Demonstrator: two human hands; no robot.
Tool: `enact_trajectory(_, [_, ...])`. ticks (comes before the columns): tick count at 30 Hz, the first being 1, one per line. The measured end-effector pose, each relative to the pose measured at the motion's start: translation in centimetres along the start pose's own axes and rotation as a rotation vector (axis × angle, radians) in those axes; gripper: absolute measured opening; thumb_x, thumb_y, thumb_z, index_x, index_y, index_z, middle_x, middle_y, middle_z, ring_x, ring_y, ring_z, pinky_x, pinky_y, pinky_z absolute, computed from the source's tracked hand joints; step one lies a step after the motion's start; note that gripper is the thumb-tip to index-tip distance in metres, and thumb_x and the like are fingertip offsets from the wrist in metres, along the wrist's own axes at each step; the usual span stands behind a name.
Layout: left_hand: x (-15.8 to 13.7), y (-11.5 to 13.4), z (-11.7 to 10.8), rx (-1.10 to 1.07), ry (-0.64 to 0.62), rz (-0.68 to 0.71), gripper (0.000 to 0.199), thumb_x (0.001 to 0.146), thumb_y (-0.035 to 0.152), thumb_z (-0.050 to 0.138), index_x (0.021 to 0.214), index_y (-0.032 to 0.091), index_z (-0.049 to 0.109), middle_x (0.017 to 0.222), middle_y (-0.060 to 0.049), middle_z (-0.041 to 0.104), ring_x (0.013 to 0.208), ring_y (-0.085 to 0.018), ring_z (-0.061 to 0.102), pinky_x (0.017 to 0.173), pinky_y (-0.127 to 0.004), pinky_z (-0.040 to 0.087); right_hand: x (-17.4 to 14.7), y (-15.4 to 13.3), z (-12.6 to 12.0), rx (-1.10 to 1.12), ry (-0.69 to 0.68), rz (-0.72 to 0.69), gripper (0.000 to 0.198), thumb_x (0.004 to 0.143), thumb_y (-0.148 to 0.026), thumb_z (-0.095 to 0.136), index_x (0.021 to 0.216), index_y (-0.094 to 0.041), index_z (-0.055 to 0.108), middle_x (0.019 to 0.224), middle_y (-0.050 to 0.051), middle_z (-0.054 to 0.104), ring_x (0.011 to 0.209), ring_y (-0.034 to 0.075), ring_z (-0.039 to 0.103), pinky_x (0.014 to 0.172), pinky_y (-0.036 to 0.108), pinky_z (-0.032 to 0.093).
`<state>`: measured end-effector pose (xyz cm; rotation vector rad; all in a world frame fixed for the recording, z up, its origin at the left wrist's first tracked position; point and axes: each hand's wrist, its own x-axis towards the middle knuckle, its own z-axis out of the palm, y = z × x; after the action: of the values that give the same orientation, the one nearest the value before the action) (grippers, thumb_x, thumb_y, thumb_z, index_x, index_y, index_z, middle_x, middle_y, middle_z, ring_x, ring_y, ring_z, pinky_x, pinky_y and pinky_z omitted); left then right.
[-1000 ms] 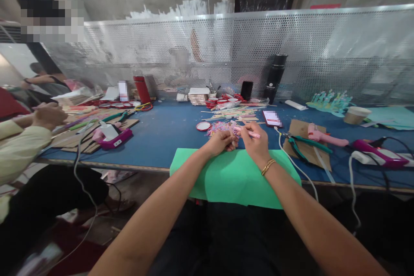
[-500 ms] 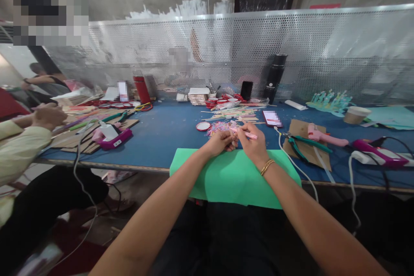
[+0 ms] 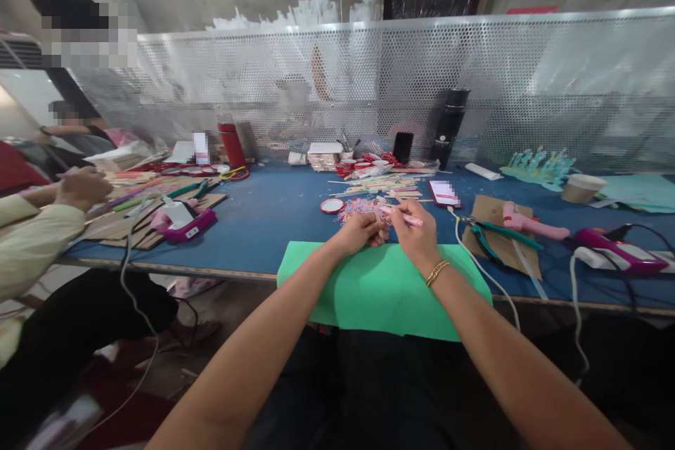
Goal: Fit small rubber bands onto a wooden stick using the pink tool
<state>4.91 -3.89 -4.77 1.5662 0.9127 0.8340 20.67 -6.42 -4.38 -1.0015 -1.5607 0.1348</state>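
My right hand [image 3: 415, 230] grips a pink pen [image 3: 408, 218] that looks like a marker, its tip pointing left toward my other hand. Close beside it, my left hand [image 3: 363, 230] is closed, with its fingers pinching a small thin piece that I cannot make out. Both hands are just above the near edge of a green sheet [image 3: 380, 288] that hangs over the table edge. Behind my left hand lies a pile of small pastel loops [image 3: 352, 208]. A round red-rimmed white lid [image 3: 332, 206] is to the left of the pile.
Thin sticks [image 3: 387, 186] and a phone [image 3: 444, 193] lie beyond my hands. Pliers [image 3: 488, 242] and a pink glue gun [image 3: 532, 221] rest on cardboard at right, near a purple power strip [image 3: 616, 249]. A white cable hangs over the edge. A co-worker's hands [image 3: 84, 186] are at far left.
Both hands stay nearly in place. The pen has shifted slightly, and a little more of the small piece shows between the left fingers.
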Motion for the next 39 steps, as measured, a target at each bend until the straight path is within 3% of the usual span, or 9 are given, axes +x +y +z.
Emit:
enact_trajectory(13, [-0.04,0.01,-0.06,-0.006,-0.001,-0.008,0.038,0.081,0.049,0.068,0.076,0.012,0.061,0.062,0.000,0.062,0.051,-0.007,0.054,0.056,-0.021,0.046,-0.01,-0.02,-0.04,0.024,0.018,-0.011,0.017,0.091,-0.028,0.052,0.074,-0.023,0.055,0.070,0.001,0.067,0.064,0.018,0.061,0.064,0.030,0.044])
enact_trajectory(18, [-0.06,0.08,-0.04,-0.018,-0.006,0.009,0.036,0.081,0.048,0.069,0.077,0.013,0.061,0.062,0.000,0.061,0.051,-0.007,0.054,0.055,-0.020,0.045,-0.06,-0.16,-0.03,0.041,-0.041,-0.017,0.017,0.091,-0.028,0.052,0.074,-0.023,0.056,0.072,0.001,0.067,0.067,0.017,0.062,0.065,0.029,0.044])
enact_trajectory(23, [-0.14,0.25,0.01,-0.008,-0.003,-0.005,0.038,0.081,0.049,0.068,0.076,0.013,0.061,0.062,0.000,0.061,0.051,-0.007,0.054,0.054,-0.020,0.045,0.01,-0.13,-0.04,0.021,0.016,-0.007,0.017,0.090,-0.028,0.052,0.074,-0.023,0.055,0.070,0.001,0.066,0.064,0.017,0.061,0.063,0.029,0.044])
enact_trajectory(28, [-0.27,0.39,0.06,-0.026,-0.012,0.011,0.041,0.078,0.053,0.070,0.076,0.013,0.061,0.061,0.001,0.061,0.051,-0.006,0.054,0.053,-0.019,0.045,-0.03,-0.25,0.00,0.051,-0.048,-0.027,0.018,0.091,-0.029,0.052,0.075,-0.023,0.056,0.071,0.001,0.067,0.066,0.017,0.062,0.065,0.029,0.045])
enact_trajectory(33, [-0.19,0.36,0.04,-0.012,-0.001,-0.004,0.040,0.078,0.052,0.070,0.077,0.013,0.062,0.060,0.001,0.060,0.050,-0.006,0.053,0.053,-0.019,0.045,0.03,-0.29,-0.11,0.003,0.020,-0.008,0.018,0.090,-0.029,0.052,0.074,-0.023,0.055,0.070,0.001,0.066,0.065,0.018,0.061,0.064,0.029,0.045])
enact_trajectory(39, [-0.25,0.39,0.05,-0.008,-0.007,-0.007,0.041,0.078,0.053,0.070,0.078,0.013,0.061,0.060,0.001,0.060,0.051,-0.007,0.053,0.055,-0.020,0.045,-0.02,-0.14,0.05,0.034,-0.039,-0.005,0.018,0.091,-0.031,0.051,0.074,-0.024,0.055,0.071,0.002,0.067,0.065,0.018,0.062,0.064,0.030,0.045])
